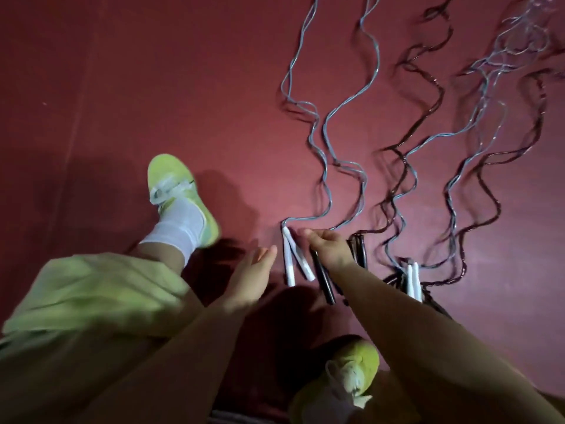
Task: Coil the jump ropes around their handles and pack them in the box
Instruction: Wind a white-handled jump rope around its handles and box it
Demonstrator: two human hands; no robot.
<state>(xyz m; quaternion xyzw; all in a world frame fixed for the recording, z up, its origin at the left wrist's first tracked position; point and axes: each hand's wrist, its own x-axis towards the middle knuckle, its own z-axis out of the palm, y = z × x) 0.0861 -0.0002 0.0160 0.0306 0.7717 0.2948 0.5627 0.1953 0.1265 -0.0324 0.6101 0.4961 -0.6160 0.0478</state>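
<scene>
From my feed I look down on a dark red floor where several jump ropes lie stretched out, cords running wavy toward the top of the view. The nearest pair of white plastic handles lies on the floor in a narrow V, tips meeting at the far end, with its pale blue-grey cord snaking away from them. Just to the right lies a pair of glossy black handles, partly under the right forearm; a second pair of black handles sits beyond the wrist, and dark brown-black cords wind off from there. Further right a second pair of white handles lies close together among tangled dark and pale cords.

The right hand reaches over the black handles, fingers curled down with the fingertips near the far end of the white pair; the blur keeps me from telling whether its grip is closed on anything. The left hand hovers just left of the white handles, fingers straight and together, grip open, touching nothing I can see.

A lime-green sneaker with a white sock sits to the left, above a light green trouser leg. Another lime-green shoe shows near the bottom edge.
</scene>
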